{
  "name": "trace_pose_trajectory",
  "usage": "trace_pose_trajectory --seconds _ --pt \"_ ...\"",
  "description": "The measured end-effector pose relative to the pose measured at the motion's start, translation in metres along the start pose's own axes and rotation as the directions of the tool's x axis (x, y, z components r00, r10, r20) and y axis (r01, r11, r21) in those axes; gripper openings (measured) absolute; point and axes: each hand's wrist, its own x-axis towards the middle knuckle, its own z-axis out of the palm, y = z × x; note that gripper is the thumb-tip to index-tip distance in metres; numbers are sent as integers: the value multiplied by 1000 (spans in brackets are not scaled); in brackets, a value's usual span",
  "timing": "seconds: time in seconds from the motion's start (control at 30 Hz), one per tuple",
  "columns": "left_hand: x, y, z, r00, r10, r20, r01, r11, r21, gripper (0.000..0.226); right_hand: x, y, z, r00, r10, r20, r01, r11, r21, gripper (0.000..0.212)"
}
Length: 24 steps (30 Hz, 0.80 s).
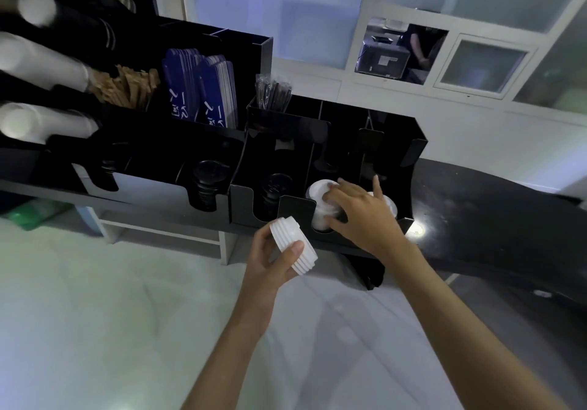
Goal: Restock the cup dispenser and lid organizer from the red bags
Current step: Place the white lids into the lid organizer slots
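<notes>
Item: stack of white lids [293, 244], held before the lid organizer [327, 168], clear of its slots.
Handling: judged light, thin plastic, nested loosely; may fan apart, so grip across the rims.
Left hand [270, 257]: grasping the stack, thumb uppermost.
Right hand [359, 216]: fingers pressing seated white lids [319, 193] in a front compartment.
</notes>
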Motion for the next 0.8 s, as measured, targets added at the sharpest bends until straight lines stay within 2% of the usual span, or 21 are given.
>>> trace_pose_trajectory --seconds 0.07,0.13,0.17,0.23,0.3,0.37,0.6,0.8 --pt "-3 2 2 1000 20 4 -20 1000 12 66 -20 -13 -14 992 46 -119 -23 982 187 26" --pt "-6 1 3 999 31 19 -31 999 15 71 -50 -30 -29 972 136 -192 -28 877 479 27" --pt "-7 0 5 999 27 26 -28 1000 15 75 -65 -38 -36 973 170 -154 -40 787 616 32" --pt "-10 -4 10 999 10 44 -10 1000 10 78 -90 -49 -43 988 155 15 -114 648 753 47" --pt "-14 -9 17 995 -7 98 4 1000 29 78 -105 -52 -40 982 109 156 -190 612 768 57" --pt "-18 -15 25 987 -22 157 14 999 52 81 -114 -51 -37 972 125 198 -233 590 773 58" --pt "-20 -23 36 950 -71 303 25 988 153 80 -134 -43 -44 948 238 213 -308 508 804 57" --pt "-19 -19 36 949 -73 307 25 987 159 70 -130 -40 -52 944 250 216 -308 423 852 56"
